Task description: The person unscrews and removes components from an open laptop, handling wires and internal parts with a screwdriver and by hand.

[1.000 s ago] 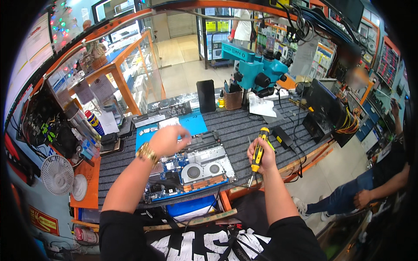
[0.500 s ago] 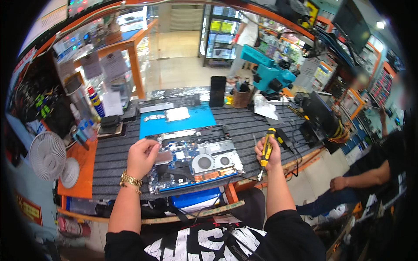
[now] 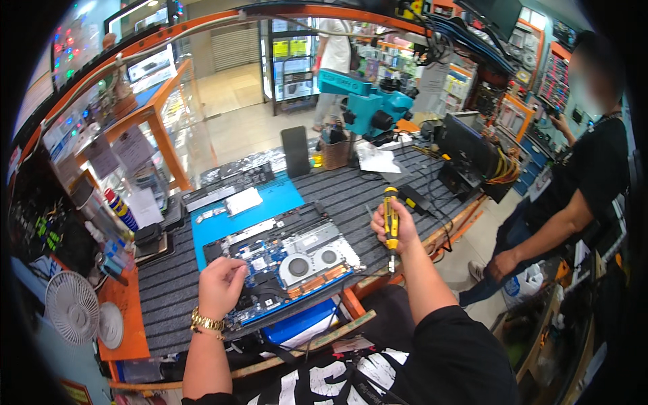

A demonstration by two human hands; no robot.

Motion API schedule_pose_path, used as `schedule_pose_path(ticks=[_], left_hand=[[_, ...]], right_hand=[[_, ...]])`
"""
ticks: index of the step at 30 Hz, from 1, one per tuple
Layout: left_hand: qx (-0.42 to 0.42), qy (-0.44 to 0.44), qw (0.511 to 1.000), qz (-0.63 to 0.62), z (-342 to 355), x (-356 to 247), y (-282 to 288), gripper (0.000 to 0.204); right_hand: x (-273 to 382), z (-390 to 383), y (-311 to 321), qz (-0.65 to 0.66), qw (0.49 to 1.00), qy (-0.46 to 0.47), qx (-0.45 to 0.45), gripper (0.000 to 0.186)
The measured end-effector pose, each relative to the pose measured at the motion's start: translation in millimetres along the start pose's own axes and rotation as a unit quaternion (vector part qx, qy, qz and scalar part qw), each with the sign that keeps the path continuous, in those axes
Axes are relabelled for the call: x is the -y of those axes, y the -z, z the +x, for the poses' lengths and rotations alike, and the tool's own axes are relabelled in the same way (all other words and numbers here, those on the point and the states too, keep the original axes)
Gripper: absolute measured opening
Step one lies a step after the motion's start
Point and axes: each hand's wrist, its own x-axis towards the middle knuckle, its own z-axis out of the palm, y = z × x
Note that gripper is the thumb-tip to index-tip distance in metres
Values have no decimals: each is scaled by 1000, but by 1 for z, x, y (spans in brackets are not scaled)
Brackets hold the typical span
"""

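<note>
An opened laptop base (image 3: 297,260) lies on the ribbed grey mat, its blue circuit board, two round fans and copper heat pipes exposed. My left hand (image 3: 221,282), with a gold bracelet at the wrist, is at its left edge, fingers curled and thumb pressed in; whatever they may pinch is hidden. To the right of the laptop, my right hand (image 3: 399,233) is raised and wrapped round a yellow-and-black screwdriver (image 3: 391,210). Its metal end points down, toward me. A thin grey tip shows beside those fingers; I cannot tell what it belongs to.
Behind the laptop, a blue mat (image 3: 277,192) bears a white piece (image 3: 244,201) and small parts. Beyond stand a phone (image 3: 294,152), a pen holder (image 3: 335,154) and a teal microscope (image 3: 378,108). A fan (image 3: 73,307) stands left. Another person (image 3: 567,182) stands at right.
The view has swung right, bringing more of the person there into sight. A brownish flat piece by my left fingertips no longer shows. My right hand keeps hold of the screwdriver.
</note>
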Motion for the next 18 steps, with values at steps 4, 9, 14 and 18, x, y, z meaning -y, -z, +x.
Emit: schedule_pose_path(ticks=[4, 9, 14, 18], left_hand=[[7, 16, 1000, 3, -3, 2, -2, 8], [15, 26, 1000, -6, -5, -9, 1, 10], [16, 22, 1000, -5, -7, -6, 3, 10], [19, 17, 1000, 3, -8, -5, 7, 11]], right_hand=[[2, -5, 0, -10, 1000, 3, 8, 46], [1, -7, -4, -21, 1000, 5, 8, 47], [-3, -8, -11, -25, 1000, 15, -5, 47], [-5, -10, -12, -32, 999, 24, -10, 46]])
